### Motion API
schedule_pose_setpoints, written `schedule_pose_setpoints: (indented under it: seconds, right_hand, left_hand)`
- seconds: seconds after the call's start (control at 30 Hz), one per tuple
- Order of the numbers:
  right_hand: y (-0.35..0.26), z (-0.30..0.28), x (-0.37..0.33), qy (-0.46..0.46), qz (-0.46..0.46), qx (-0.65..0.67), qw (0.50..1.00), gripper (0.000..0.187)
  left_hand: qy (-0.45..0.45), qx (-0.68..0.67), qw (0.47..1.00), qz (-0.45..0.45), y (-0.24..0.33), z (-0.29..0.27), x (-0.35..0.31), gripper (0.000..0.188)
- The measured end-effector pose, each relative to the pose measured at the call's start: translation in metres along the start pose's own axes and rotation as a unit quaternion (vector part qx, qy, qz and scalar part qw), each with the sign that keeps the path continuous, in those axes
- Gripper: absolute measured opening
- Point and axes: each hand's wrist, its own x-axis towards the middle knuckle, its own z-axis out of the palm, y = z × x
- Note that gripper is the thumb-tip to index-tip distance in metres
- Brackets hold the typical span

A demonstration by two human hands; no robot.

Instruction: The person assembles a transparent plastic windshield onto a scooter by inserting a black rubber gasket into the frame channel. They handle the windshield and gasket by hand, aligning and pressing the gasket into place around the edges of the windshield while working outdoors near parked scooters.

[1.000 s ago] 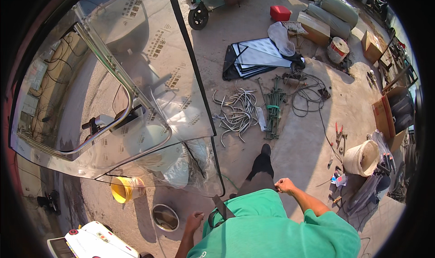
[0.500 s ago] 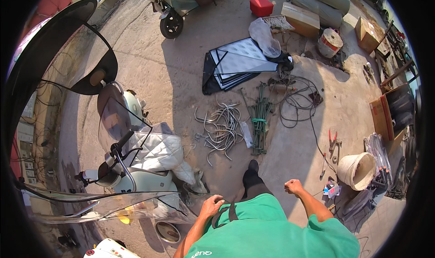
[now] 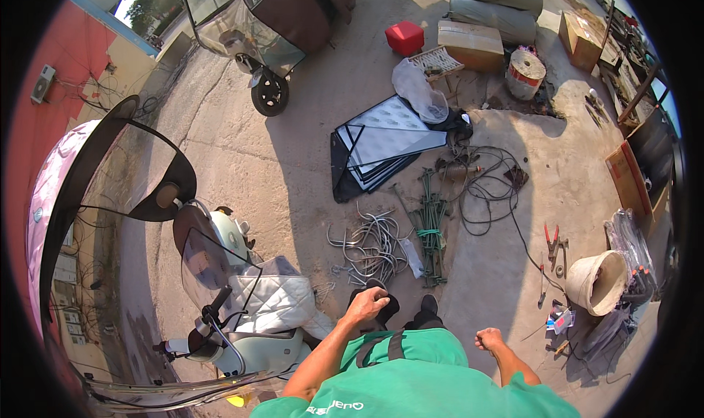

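My left hand [image 3: 366, 305] is in front of my body with its fingers curled in, and nothing shows in it. Curled into a loose fist, my right hand [image 3: 489, 339] hangs at my right side, also with nothing visible in it. Ahead of my shoes lies a tangled heap of bent silver metal rods [image 3: 369, 243]. Right beside it is a bundle of green metal rods [image 3: 431, 231], tied with a green band. A small white packet [image 3: 412, 258] lies between the two. Neither hand touches any of these.
A scooter [image 3: 257, 352] with a white quilted cover stands at left. Farther ahead lie stacked framed panels [image 3: 389, 136] and coiled cable [image 3: 488, 187]. At right are red-handled pliers [image 3: 551, 240] and a whitish bucket [image 3: 587, 282]. A three-wheeled vehicle [image 3: 271, 22] stands at the back.
My left hand has swung forward and up, away from my waist. The view has shifted, so the ground things appear lower. Both my shoes now show near the metal rods.
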Motion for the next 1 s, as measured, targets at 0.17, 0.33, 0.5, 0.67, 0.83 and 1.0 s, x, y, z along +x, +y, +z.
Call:
schedule_pose_setpoints:
  seconds: [0.17, 0.33, 0.5, 0.67, 0.83, 1.0]
  right_hand:
    - [-0.023, 0.034, 0.0, 0.01, 0.036, 0.087, 0.995, 0.012]
    - [-0.08, 0.097, 0.0, 0.091, 0.08, 0.175, 0.977, 0.011]
    - [-0.153, 0.193, 0.038, 0.12, 0.107, 0.288, 0.944, 0.011]
    - [-0.293, 0.339, 0.075, 0.067, 0.134, 0.124, 0.981, 0.019]
    - [-0.499, 0.425, 0.037, 0.137, 0.017, -0.023, 0.99, 0.014]
    - [-0.629, 0.484, 0.022, 0.192, -0.017, -0.037, 0.98, 0.019]
  left_hand:
    - [0.001, 0.004, 0.999, -0.042, -0.034, -0.083, 0.088, 0.038]
    - [-0.01, -0.014, 0.993, -0.116, -0.137, -0.207, 0.184, 0.035]
    - [-0.005, -0.156, 0.971, -0.182, -0.247, -0.349, 0.3, 0.033]
    - [0.046, -0.226, 0.934, -0.273, -0.351, -0.497, 0.421, 0.02]
    - [0.058, -0.281, 0.91, -0.299, -0.377, -0.603, 0.459, 0.014]
    - [-0.032, -0.186, 0.917, -0.352, -0.385, -0.674, 0.502, 0.017]
